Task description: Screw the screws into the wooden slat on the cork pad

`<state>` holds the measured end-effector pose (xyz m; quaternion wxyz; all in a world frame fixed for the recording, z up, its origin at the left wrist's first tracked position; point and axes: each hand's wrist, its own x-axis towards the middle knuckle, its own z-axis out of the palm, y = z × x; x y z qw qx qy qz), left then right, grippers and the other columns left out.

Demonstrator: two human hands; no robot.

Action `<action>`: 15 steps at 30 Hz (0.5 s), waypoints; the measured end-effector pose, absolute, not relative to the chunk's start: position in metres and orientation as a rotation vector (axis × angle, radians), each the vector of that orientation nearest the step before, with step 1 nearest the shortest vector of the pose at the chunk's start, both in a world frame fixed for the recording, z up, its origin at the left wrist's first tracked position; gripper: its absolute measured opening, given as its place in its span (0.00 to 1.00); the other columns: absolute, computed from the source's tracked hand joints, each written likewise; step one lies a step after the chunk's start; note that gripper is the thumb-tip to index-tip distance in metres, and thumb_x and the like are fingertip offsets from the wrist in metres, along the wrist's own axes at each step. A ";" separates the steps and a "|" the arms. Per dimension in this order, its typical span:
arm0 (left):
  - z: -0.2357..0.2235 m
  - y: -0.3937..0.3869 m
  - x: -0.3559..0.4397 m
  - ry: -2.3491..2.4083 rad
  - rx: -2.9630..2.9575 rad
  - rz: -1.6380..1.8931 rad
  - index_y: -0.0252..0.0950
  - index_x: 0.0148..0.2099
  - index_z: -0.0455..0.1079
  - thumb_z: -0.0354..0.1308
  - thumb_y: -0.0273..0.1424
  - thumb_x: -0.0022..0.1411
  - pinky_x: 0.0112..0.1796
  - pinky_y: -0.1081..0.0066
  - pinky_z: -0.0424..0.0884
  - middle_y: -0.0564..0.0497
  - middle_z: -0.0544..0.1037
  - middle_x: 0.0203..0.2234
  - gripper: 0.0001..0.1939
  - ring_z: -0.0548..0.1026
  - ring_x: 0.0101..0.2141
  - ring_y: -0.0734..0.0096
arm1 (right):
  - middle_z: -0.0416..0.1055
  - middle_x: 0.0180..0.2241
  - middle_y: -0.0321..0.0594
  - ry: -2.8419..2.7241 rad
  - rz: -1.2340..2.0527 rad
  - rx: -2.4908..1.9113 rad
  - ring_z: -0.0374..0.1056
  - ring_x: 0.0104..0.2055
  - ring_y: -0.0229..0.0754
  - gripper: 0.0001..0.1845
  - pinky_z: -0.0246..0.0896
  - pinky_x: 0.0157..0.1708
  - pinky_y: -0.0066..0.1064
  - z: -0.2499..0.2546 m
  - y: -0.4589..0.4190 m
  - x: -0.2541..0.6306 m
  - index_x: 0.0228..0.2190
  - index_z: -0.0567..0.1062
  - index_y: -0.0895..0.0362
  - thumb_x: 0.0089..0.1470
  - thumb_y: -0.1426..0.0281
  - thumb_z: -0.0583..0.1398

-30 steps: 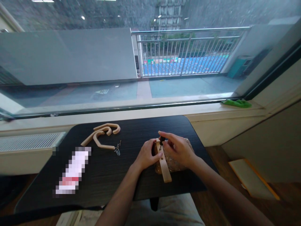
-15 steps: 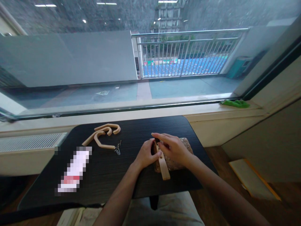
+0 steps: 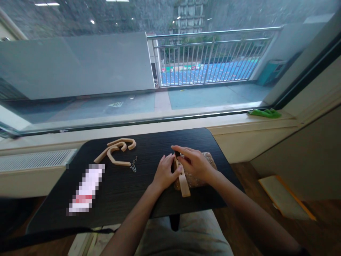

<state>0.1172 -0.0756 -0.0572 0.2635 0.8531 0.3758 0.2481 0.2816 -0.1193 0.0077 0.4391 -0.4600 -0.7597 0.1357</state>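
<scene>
- One piece is in hand: a pale wooden strip (image 3: 184,186) with the short dark tool (image 3: 177,154) set at its far part, so the work there looks under way rather than finished.
- Three curved wooden pieces (image 3: 117,163) lie apart toward the left of the worktop (image 3: 119,199), untouched by either hand, and loose screws (image 3: 134,166) sit at the end of the nearest one, not driven into anything. How deep anything has gone into the strip cannot be told, since the right hand (image 3: 196,164) covers much of that end.
- Wood on the strip is light, smooth and flat-faced; a dark hole shows about midway along its visible length, and its near end is cut square and bare.
- It rests aslant over the left part of a brownish block in clear wrapping (image 3: 195,180), near end toward the person, on the right side of the worktop.
- Right fingers pinch the dark tool between thumb and forefinger.
- Left hand (image 3: 165,174): thumb pressed on the strip, other fingers close together at its far left edge, steadying it.
</scene>
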 end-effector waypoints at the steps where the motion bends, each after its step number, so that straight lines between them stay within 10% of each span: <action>1: -0.057 -0.076 0.117 1.013 2.312 0.665 0.36 0.55 0.66 0.53 0.32 0.61 0.63 0.43 0.53 0.42 0.75 0.53 0.19 0.70 0.57 0.54 | 0.77 0.44 0.42 -1.886 0.340 -1.145 0.73 0.38 0.38 0.25 0.70 0.40 0.30 0.008 -0.120 0.281 0.57 0.70 0.51 0.59 0.77 0.55; 15: -0.058 -0.077 0.118 1.040 2.374 0.630 0.35 0.56 0.66 0.55 0.37 0.62 0.63 0.46 0.53 0.41 0.74 0.55 0.22 0.68 0.59 0.53 | 0.78 0.47 0.41 -1.822 0.299 -1.140 0.75 0.43 0.39 0.25 0.71 0.42 0.30 0.012 -0.120 0.284 0.54 0.73 0.50 0.58 0.77 0.54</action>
